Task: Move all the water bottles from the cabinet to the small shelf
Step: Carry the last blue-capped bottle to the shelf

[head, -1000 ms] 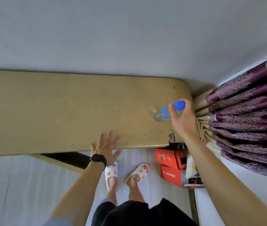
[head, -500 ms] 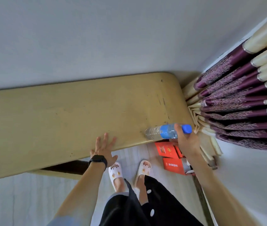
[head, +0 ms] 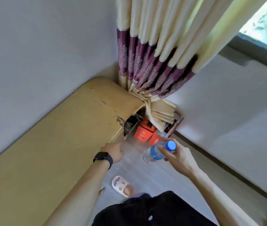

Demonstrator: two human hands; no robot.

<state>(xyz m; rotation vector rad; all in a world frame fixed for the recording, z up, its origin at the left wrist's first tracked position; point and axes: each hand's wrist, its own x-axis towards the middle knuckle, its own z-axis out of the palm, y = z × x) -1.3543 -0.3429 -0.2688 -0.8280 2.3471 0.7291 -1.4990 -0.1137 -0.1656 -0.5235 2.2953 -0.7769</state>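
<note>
Water bottle (head: 158,153) lifted off cabinet top (head: 61,144) | right hand (head: 180,158) fingers (head: 163,150) grasp its neck | left hand (head: 113,151) fingers relaxed, empty

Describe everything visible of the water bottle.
The water bottle is small, clear plastic, with a blue cap, screwed on, and a blue label round its middle. It is tilted in the air above the floor, cap up and right, base down and left. Only the right hand touches it, fingers curled round the upper part.
</note>
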